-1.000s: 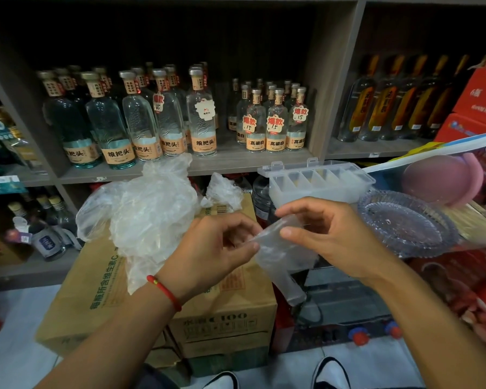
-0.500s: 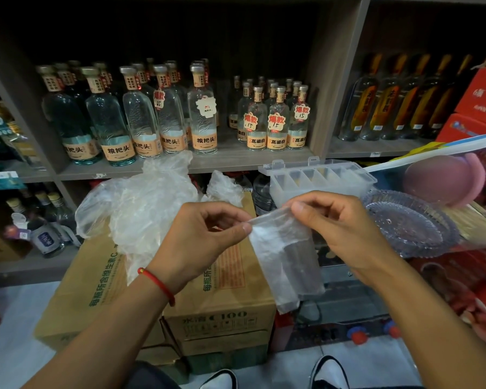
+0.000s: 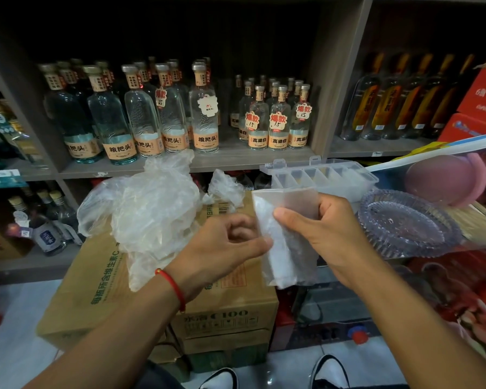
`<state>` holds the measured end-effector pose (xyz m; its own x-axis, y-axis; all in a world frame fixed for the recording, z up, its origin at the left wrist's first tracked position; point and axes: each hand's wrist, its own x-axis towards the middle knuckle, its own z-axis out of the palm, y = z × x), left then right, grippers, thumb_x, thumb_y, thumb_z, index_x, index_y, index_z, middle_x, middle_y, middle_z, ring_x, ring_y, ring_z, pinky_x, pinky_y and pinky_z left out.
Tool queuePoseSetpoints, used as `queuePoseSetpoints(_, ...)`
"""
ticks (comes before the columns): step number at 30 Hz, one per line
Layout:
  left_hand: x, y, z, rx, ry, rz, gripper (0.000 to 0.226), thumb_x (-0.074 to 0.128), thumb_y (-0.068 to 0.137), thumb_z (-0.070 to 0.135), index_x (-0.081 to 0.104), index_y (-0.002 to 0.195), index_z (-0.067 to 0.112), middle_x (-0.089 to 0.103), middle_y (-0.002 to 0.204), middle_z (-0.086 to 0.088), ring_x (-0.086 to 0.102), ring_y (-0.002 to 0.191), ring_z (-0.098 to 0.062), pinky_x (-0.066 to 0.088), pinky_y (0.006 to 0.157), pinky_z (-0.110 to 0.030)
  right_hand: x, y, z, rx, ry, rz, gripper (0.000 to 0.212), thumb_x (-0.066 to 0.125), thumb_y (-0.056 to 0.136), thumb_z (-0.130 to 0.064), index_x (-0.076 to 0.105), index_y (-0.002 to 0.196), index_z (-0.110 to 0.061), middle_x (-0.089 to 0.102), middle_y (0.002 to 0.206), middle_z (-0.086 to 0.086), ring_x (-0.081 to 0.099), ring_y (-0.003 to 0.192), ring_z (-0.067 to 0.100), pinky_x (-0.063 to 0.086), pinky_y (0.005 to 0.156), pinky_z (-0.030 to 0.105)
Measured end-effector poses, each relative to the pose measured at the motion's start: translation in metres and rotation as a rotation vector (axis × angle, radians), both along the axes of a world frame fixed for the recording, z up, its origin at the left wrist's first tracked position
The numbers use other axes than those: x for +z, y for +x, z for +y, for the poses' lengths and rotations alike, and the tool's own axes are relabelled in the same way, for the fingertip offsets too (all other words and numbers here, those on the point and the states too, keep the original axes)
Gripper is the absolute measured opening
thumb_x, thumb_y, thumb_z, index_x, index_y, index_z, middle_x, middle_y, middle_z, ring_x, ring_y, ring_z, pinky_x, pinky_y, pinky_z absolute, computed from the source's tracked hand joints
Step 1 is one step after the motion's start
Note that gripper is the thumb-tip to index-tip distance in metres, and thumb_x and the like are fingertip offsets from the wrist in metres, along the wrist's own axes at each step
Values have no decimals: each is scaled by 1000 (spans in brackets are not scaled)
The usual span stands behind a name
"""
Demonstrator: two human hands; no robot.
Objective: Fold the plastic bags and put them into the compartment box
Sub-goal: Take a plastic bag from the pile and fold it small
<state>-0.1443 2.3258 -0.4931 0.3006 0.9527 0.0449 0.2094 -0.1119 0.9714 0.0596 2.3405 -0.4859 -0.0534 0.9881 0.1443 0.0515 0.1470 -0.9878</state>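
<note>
Head cam only: mid-fold here. The right hand [image 3: 324, 234] pinches a flattened plastic bag [image 3: 285, 240] at centre frame, thumb on its front face, while the left hand [image 3: 230, 242] pinches the bag's left edge with curled fingers. The bag hangs as a tall narrow strip, so I'd guess another fold or two is needed to get it small enough. The compartment box [image 3: 320, 178] sits open just above, right of centre. Loose bag pile [image 3: 149, 203] waits on the cardboard carton [image 3: 96, 282], centre left.
</note>
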Motion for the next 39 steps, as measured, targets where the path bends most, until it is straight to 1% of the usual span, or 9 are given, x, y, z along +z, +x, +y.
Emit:
queuePoseSetpoints(7, -2, -4, 2, 108, 23, -39, 4, 78, 90, 11, 76, 87, 10, 74, 75, -10, 67, 68, -17, 56, 69, -24, -1, 3, -3, 251, -244, 133, 56, 90, 64, -39, 76, 113, -15, 80, 111, 5, 78, 101, 22, 62, 75, 26)
queuePoseSetpoints(15, -1, -3, 1, 62, -91, -118, 24, 75, 92, 24, 70, 88, 1, 61, 75, -4, 63, 74, -11, 56, 73, -27, -6, -5, -3, 164, -240, 37, 27, 85, 85, -13, 77, 109, -7, 81, 103, 7, 79, 98, 21, 63, 79, 27)
queuePoseSetpoints(20, 1, -3, 1, 135, -66, -193, 6, 74, 91, 5, 72, 87, 1, 65, 70, -18, 61, 58, -19, 54, 59, -25, 1, -1, -4, 191, -251, 103, 34, 84, 81, -26, 77, 111, -12, 81, 107, 7, 78, 99, 23, 64, 77, 29)
queuePoseSetpoints(23, 1, -7, 3, 174, -46, -200, 10, 75, 90, 3, 69, 91, -6, 62, 67, -20, 57, 54, -23, 55, 58, -28, 6, 9, -5, 194, -209, 37, 16, 74, 95, -20, 80, 109, -25, 81, 107, 4, 79, 97, 19, 60, 70, 20)
queuePoseSetpoints(25, 1, -7, 4, 188, -50, -246, 13, 74, 89, 0, 70, 98, -8, 65, 67, -19, 57, 54, -22, 54, 57, -28, 6, 14, -6, 193, -211, 42, 22, 72, 97, -14, 79, 112, -27, 81, 106, 9, 79, 96, 24, 61, 71, 23)
queuePoseSetpoints(29, 4, -2, 4, 196, -117, -445, 23, 70, 87, -7, 75, 108, -1, 69, 80, -19, 57, 59, -19, 51, 54, -24, 4, 13, -6, 182, -202, 152, 24, 74, 91, -9, 80, 112, -20, 80, 96, 11, 73, 69, 15, 55, 52, 20)
queuePoseSetpoints(32, 6, 0, 4, 170, -49, -470, 27, 65, 87, -11, 83, 88, 9, 76, 86, -16, 62, 71, -24, 52, 62, -29, 7, 14, -4, 235, -236, 269, 25, 70, 85, -18, 83, 105, -17, 76, 92, 13, 68, 63, 13, 61, 57, 24)
queuePoseSetpoints(36, 6, -2, 2, 223, 187, -306, 39, 60, 86, -18, 83, 76, 12, 74, 81, -21, 59, 74, -42, 52, 65, -40, 10, 12, -3, 254, -273, 240, 43, 62, 91, -47, 77, 123, -22, 78, 101, 9, 74, 88, 25, 62, 73, 33)
queuePoseSetpoints(39, 5, 0, 1, 260, 273, -196, 41, 59, 86, -19, 83, 79, 13, 73, 80, -25, 63, 82, -51, 55, 73, -56, 5, -2, -7, 256, -263, 140, 58, 87, 76, -48, 71, 129, -31, 78, 114, -3, 75, 103, 14, 58, 81, 26)
